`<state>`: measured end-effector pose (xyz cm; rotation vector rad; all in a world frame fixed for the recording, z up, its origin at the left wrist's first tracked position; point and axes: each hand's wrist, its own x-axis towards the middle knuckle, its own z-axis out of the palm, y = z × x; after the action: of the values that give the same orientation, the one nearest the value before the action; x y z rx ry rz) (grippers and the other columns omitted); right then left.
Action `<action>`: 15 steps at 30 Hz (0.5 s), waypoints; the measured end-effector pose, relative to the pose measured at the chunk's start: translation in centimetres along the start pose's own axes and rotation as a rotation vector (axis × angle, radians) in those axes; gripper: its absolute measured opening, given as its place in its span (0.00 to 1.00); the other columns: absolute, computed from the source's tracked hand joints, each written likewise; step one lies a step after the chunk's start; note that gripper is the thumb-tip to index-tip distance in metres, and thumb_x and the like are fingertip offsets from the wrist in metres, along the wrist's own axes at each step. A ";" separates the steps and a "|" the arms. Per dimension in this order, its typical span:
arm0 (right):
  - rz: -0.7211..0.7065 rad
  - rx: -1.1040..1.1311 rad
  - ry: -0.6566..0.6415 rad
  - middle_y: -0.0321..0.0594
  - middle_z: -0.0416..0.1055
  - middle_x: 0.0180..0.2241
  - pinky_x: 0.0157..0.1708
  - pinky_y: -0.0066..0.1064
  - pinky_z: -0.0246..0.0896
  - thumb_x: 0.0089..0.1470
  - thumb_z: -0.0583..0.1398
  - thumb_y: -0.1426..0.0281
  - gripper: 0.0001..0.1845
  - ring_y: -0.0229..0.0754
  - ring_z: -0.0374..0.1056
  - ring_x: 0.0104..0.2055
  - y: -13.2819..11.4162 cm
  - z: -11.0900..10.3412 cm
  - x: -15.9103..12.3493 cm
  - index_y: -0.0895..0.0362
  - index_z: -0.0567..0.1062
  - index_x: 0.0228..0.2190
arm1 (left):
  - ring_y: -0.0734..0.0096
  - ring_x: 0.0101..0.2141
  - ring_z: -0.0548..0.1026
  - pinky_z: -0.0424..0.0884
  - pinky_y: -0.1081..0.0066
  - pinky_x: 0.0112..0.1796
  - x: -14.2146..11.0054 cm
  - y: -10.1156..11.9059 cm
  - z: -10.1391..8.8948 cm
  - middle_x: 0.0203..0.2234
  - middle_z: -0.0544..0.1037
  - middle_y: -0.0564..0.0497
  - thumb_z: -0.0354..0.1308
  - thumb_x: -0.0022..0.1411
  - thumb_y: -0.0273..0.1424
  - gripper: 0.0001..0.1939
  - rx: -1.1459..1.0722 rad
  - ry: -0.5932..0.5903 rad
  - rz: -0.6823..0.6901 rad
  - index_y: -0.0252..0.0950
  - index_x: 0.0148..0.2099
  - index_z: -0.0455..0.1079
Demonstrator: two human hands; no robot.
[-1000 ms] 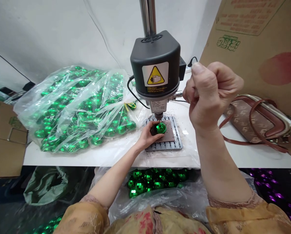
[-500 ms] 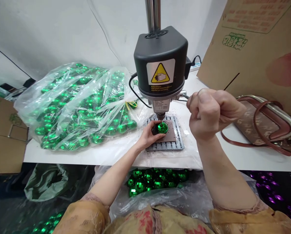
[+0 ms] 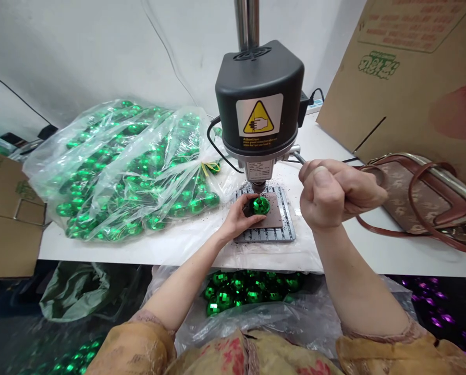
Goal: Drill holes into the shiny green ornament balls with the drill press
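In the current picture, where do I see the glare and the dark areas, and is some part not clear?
Head view: white glints streak the plastic bag and sparkle on the green ball; head view: the area below the white table is dark, murky at lower left; head view: fine print on the small white label is unreadable.

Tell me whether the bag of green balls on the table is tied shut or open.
Tied shut: the bag gathers into tight folds at a yellow tie.
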<state>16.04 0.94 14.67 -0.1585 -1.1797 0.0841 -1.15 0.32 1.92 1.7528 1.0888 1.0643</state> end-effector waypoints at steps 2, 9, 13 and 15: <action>-0.015 0.023 -0.015 0.28 0.45 0.14 0.16 0.26 0.41 0.52 0.58 0.78 0.26 0.26 0.43 0.15 0.2 -0.1 -0.1 0.57 0.45 0.17 | 0.55 0.51 0.76 0.70 0.56 0.55 0.0 0.0 0.0 0.49 0.78 0.44 0.72 0.52 0.41 0.30 0.010 0.003 -0.007 0.37 0.54 0.67; -0.017 0.017 -0.041 0.28 0.44 0.14 0.17 0.28 0.43 0.51 0.58 0.79 0.25 0.26 0.45 0.15 -0.3 -0.5 -1.0 0.57 0.46 0.16 | 0.55 0.52 0.75 0.71 0.56 0.55 0.0 0.4 -0.1 0.49 0.78 0.44 0.72 0.52 0.42 0.31 -0.018 -0.001 -0.012 0.37 0.53 0.67; 0.204 -0.072 0.038 0.28 0.47 0.13 0.17 0.28 0.42 0.54 0.59 0.76 0.26 0.27 0.47 0.14 -1.4 1.0 1.7 0.57 0.48 0.14 | 0.56 0.50 0.76 0.72 0.57 0.53 0.1 0.7 0.4 0.47 0.78 0.44 0.73 0.51 0.39 0.30 -0.009 0.043 -0.010 0.36 0.52 0.68; 0.353 -0.092 0.084 0.27 0.47 0.12 0.16 0.29 0.40 0.53 0.61 0.76 0.25 0.28 0.49 0.14 -1.5 1.9 3.7 0.56 0.53 0.14 | 0.57 0.48 0.77 0.72 0.58 0.51 -0.1 1.2 0.5 0.46 0.78 0.44 0.72 0.51 0.38 0.28 0.040 0.107 -0.015 0.36 0.52 0.68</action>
<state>15.68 0.16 19.00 -0.4473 -1.0625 0.3306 -0.42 -0.27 2.77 1.7326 1.1941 1.1453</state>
